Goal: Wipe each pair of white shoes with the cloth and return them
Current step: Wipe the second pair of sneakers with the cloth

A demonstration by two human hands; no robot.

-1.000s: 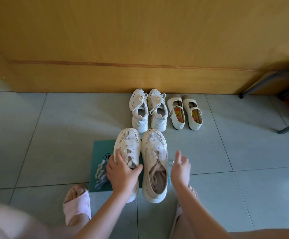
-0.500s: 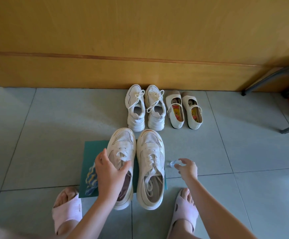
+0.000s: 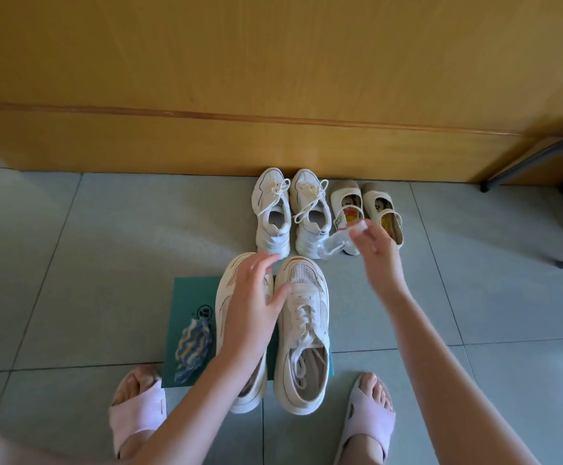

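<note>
A large pair of cream sneakers stands on a green mat point(image 3: 189, 297), with the left shoe point(image 3: 224, 297) partly under my arm and the right shoe point(image 3: 302, 330) in full view. My left hand point(image 3: 253, 303) lies over the left shoe's laces and toe, fingers spread, holding nothing. My right hand point(image 3: 377, 246) is raised and pinches a small clear bottle point(image 3: 335, 243) with a white cap, in front of the far shoes. A blue, yellow and white striped cloth point(image 3: 191, 350) lies crumpled on the mat's left side.
Against the yellow wooden panel point(image 3: 273, 78) stand a white laced sneaker pair point(image 3: 288, 213) and a small pair of cream strap shoes point(image 3: 374, 203). Dark metal furniture legs point(image 3: 525, 162) are at the far right. My feet in pink slippers point(image 3: 139, 407) flank the mat on grey tiles.
My right hand took the small bottle from the floor beside the right sneaker and lifted it up and forward. My left hand let go of the left sneaker's collar and slid toward its toe.
</note>
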